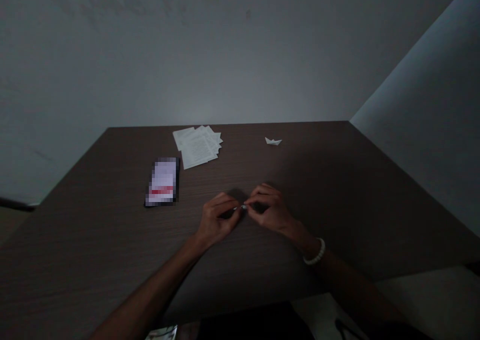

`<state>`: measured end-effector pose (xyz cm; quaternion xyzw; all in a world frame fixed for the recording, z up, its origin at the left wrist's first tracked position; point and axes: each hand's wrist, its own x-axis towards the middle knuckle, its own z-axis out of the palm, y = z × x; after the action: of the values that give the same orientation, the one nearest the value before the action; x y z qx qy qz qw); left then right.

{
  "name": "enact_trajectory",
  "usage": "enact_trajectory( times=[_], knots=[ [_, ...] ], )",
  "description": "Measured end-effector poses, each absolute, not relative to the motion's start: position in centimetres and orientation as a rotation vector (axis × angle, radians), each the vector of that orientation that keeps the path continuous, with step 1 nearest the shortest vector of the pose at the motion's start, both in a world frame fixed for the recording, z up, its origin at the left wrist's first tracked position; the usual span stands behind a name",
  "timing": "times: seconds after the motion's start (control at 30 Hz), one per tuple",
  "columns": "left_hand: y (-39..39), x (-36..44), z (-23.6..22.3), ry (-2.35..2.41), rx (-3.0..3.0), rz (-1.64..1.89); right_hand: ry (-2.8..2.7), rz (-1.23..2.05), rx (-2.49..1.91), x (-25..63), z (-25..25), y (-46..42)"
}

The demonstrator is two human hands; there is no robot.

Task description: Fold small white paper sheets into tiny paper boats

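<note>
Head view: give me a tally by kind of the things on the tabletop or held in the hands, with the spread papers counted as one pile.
Phone: 1
Pile of papers: 1 (exact sheets can't be counted)
Paper boat: 1
Small white piece pinched between left hand and right hand: 1, mostly hidden
Total: 4

Table (93,235): brown, faint wood grain. Papers (198,149): printed sheets, overlapping and fanned, near far edge, left of centre. Phone (163,182): nearer than papers, slightly left of them; screen up, lit, content pixelated. Boat (273,141): white, folded, right of papers, well apart.
</note>
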<state>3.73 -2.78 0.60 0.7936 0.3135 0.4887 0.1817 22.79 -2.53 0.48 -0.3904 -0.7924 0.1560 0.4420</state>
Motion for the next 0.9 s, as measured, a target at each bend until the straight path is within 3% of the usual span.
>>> enact_trajectory(
  times=[0.9],
  knots=[
    [-2.69, 3.98, 0.43, 0.867, 2.302, 1.338, -2.064, 0.271, -0.916, 22.75, 0.39, -2.75]
  ],
)
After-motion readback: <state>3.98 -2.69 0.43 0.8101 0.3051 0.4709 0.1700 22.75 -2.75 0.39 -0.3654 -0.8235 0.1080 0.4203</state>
